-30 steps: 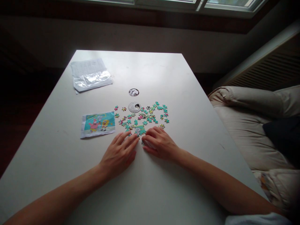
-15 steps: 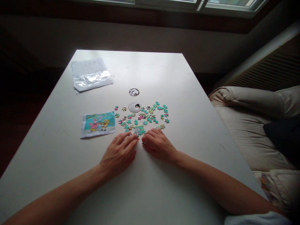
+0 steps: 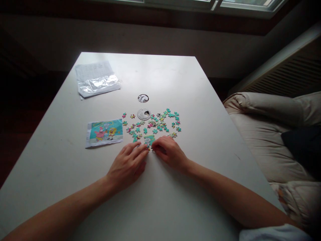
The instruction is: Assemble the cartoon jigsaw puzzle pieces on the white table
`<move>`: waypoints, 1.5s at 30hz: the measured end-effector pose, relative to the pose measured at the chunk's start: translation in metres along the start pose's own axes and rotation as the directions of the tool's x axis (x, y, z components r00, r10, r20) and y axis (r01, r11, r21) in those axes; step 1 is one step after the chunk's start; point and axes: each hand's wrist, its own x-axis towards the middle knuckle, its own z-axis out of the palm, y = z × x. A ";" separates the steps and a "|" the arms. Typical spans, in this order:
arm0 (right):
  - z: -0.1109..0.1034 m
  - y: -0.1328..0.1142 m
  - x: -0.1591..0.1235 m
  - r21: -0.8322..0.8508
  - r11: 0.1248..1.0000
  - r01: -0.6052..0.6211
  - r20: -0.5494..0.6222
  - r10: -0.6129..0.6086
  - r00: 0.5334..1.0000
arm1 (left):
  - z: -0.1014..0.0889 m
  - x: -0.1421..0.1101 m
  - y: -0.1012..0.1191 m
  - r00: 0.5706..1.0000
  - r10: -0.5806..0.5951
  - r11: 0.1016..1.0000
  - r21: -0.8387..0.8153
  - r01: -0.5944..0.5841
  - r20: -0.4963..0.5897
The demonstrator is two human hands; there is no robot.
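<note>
A small joined patch of jigsaw puzzle [image 3: 148, 140] lies between my hands, with a pale cartoon face on green. My left hand [image 3: 129, 160] rests at its lower left, fingers stretched out and fingertips touching its edge. On the other side, my right hand [image 3: 169, 150] is closed in a pinch on a small puzzle piece [image 3: 152, 150], mostly hidden by the fingers, at the patch's lower right. Loose puzzle pieces [image 3: 155, 131] in green, pink and yellow are scattered just beyond both hands.
A printed cartoon picture sheet [image 3: 106, 132] lies left of the pieces. Papers with a clear plastic bag [image 3: 97, 80] sit at the table's far left. A round hole [image 3: 143, 98] and a round cover [image 3: 143, 114] are in the white table [image 3: 170, 80]. A beige sofa [image 3: 263, 124] stands at right.
My right hand has shifted slightly up, bringing the puzzle piece closer to the joined patch. My left hand has hardly moved.
</note>
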 end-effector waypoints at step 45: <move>-0.016 0.005 -0.004 -0.441 0.897 -0.028 -0.015 0.024 1.000 | -0.003 0.000 0.002 1.000 0.016 0.999 -0.044 -0.017 -0.020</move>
